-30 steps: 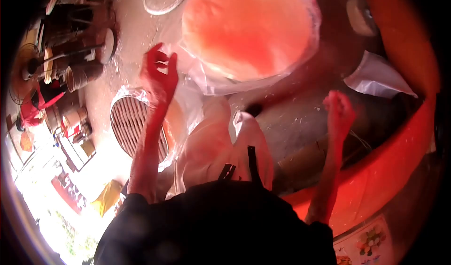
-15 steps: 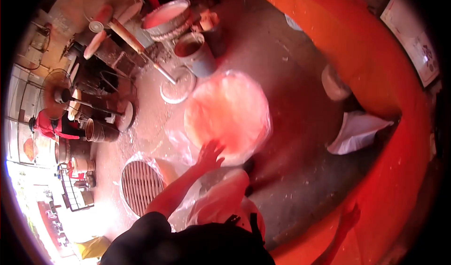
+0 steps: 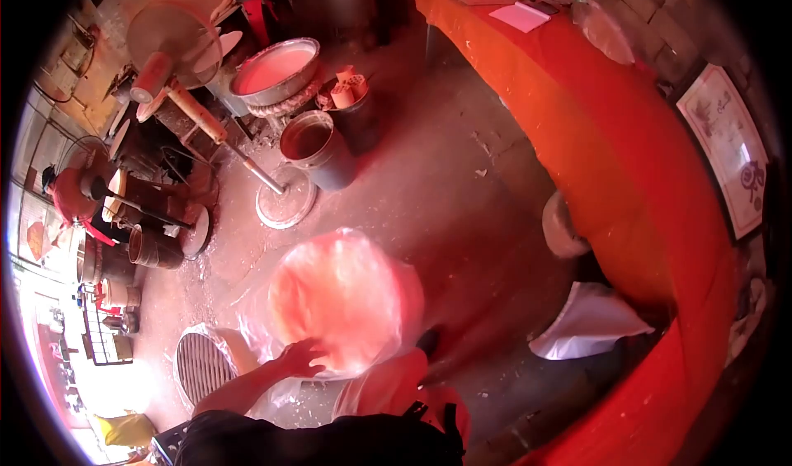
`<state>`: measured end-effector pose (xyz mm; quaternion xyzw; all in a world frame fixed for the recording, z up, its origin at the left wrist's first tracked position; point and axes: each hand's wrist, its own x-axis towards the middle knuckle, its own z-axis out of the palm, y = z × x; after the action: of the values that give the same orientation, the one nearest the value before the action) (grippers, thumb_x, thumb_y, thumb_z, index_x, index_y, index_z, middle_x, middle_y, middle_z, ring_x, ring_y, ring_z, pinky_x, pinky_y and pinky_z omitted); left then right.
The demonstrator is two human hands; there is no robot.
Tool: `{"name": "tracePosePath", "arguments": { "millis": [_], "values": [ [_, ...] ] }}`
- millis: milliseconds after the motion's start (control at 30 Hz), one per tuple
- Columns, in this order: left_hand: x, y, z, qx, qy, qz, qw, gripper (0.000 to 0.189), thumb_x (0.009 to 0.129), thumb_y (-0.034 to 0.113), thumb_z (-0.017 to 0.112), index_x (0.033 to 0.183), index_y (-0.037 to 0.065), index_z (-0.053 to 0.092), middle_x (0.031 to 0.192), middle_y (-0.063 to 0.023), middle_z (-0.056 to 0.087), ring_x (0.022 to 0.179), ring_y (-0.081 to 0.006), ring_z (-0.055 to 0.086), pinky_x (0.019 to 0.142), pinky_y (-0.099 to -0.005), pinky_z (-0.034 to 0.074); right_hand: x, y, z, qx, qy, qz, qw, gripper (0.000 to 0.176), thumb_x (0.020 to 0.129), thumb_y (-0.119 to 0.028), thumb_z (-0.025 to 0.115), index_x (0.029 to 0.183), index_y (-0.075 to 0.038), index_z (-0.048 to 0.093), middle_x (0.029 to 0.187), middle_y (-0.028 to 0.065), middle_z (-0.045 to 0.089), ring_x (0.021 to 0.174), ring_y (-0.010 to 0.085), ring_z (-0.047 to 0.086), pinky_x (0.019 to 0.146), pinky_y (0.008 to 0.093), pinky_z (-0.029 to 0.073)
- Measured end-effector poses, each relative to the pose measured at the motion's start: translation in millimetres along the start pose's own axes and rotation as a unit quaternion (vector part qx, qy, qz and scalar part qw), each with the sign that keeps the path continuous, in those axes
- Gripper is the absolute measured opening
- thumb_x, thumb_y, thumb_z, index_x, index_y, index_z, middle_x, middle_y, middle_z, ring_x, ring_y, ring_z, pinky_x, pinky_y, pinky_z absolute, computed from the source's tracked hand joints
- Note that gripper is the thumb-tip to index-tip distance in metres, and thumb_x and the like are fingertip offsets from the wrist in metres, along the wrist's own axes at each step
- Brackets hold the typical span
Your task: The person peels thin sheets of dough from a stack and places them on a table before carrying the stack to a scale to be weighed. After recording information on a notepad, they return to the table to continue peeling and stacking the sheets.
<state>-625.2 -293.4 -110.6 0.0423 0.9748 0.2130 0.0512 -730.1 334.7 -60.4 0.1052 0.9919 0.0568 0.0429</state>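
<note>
left arm: reaching forward, sleeve above forearm | left hand point(image 3: 304, 358): fingers parted, slightly bent

The left hand point(image 3: 303, 359), fingers spread, is at the near rim of a round, plastic-lined tub with pale pink contents point(image 3: 338, 301). Beside it sits a round slatted basket point(image 3: 206, 369). Beyond stand a grey metal bucket point(image 3: 323, 156) and a wide metal basin of pink liquid point(image 3: 276, 70).

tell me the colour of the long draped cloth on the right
The long draped cloth is orange, redder towards the bottom, best seen in the head view.
</note>
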Motion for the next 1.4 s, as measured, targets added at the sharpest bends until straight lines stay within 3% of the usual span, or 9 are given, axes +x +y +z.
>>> {"name": "tracePosePath", "arguments": {
  "millis": [100,167,367,500,567,600,800,1067,1400],
  "values": [
    [44.3,-6.9,-30.6,-0.022,-0.269,-0.082,0.959,0.026,0.079,0.041,0.066,0.096,0.021,0.071,0.092,-0.0075,0.07,0.086,-0.029,0.066,0.072,-0.0444,0.054,41.6,-15.1,-12.2,0.049,-0.117,-0.032,0.991,0.038,0.077,-0.038,0.067,0.09,-0.003,0.06,0.077,0.0207,0.062,0.075,0.0367,0.064,0.069,0.0446,0.053],
    [59.2,-45.0,-1.7,-0.05,-0.224,-0.122,0.966,0.021,0.082,0.038,0.063,0.086,0.019,0.07,0.075,-0.0057,0.068,0.072,-0.0281,0.066,0.067,-0.0441,0.053,70.1,-22.3,-16.5,0.079,-0.186,-0.06,0.978,0.037,0.076,-0.037,0.069,0.087,-0.003,0.061,0.075,0.0201,0.062,0.074,0.0363,0.064,0.068,0.0442,0.053],
    [253.0,26.2,-83.1,-0.157,0.08,-0.204,0.963,0.007,0.083,0.014,0.063,0.08,0.008,0.066,0.072,-0.013,0.065,0.065,-0.0323,0.063,0.057,-0.0398,0.051,207.9,-39.3,-27.1,0.151,-0.333,-0.159,0.917,0.036,0.071,-0.037,0.073,0.078,-0.004,0.061,0.07,0.0186,0.061,0.071,0.035,0.064,0.066,0.043,0.052],
    [350.5,56.9,-88.7,-0.275,0.096,-0.251,0.923,0.009,0.083,0.013,0.066,0.089,0.008,0.069,0.079,-0.0139,0.067,0.069,-0.0305,0.065,0.063,-0.0379,0.052,344.8,-84.3,-34.6,0.124,-0.319,-0.274,0.899,0.036,0.067,-0.037,0.076,0.073,-0.005,0.061,0.067,0.0176,0.06,0.069,0.0342,0.065,0.065,0.0422,0.052],
    [367.7,51.7,-60.6,-0.288,0.101,-0.248,0.92,0.009,0.082,0.014,0.066,0.088,0.008,0.069,0.078,-0.0142,0.067,0.07,-0.0303,0.066,0.064,-0.0387,0.053,409.2,-118.2,-24.4,0.115,-0.196,-0.319,0.92,0.036,0.068,-0.039,0.076,0.08,-0.007,0.066,0.074,0.0167,0.066,0.074,0.0365,0.065,0.065,0.0456,0.052],
    [372.0,49.0,-55.8,-0.243,0.065,-0.231,0.94,0.014,0.079,0.005,0.068,0.093,0.006,0.069,0.085,-0.0103,0.07,0.078,-0.0193,0.067,0.065,-0.0334,0.053,446.3,-149.0,-32.2,0.07,-0.233,-0.294,0.924,0.039,0.07,-0.042,0.075,0.083,-0.006,0.067,0.077,0.0171,0.067,0.077,0.0365,0.066,0.067,0.0476,0.052],
    [420.3,41.8,-80.4,-0.242,-0.001,-0.349,0.905,0.017,0.082,0.021,0.065,0.092,0.008,0.07,0.08,-0.0159,0.068,0.076,-0.0323,0.067,0.068,-0.0395,0.053,630.0,-335.4,-98.8,0.068,-0.195,-0.399,0.893,0.038,0.07,-0.033,0.077,0.095,-0.006,0.065,0.083,0.0194,0.067,0.081,0.038,0.066,0.071,0.046,0.053],
    [545.4,-98.9,-92.4,-0.2,-0.007,-0.333,0.922,0.021,0.082,0.024,0.063,0.096,0.01,0.07,0.087,-0.0176,0.068,0.082,-0.0366,0.066,0.073,-0.0437,0.053,758.3,-525.0,-120.8,0.087,-0.231,-0.422,0.872,0.034,0.074,-0.033,0.075,0.094,-0.007,0.066,0.081,0.0186,0.067,0.081,0.037,0.066,0.071,0.0453,0.052],
    [789.0,-293.9,-310.8,-0.131,0.089,-0.256,0.954,0.028,0.08,0.018,0.07,0.103,0.003,0.068,0.091,-0.0179,0.068,0.084,-0.0352,0.066,0.075,-0.0415,0.053,852.1,-713.2,-153.9,0.081,-0.282,-0.393,0.871,0.036,0.074,-0.036,0.074,0.093,-0.007,0.066,0.083,0.0197,0.067,0.082,0.0354,0.067,0.071,0.0444,0.053]
  ]
}}
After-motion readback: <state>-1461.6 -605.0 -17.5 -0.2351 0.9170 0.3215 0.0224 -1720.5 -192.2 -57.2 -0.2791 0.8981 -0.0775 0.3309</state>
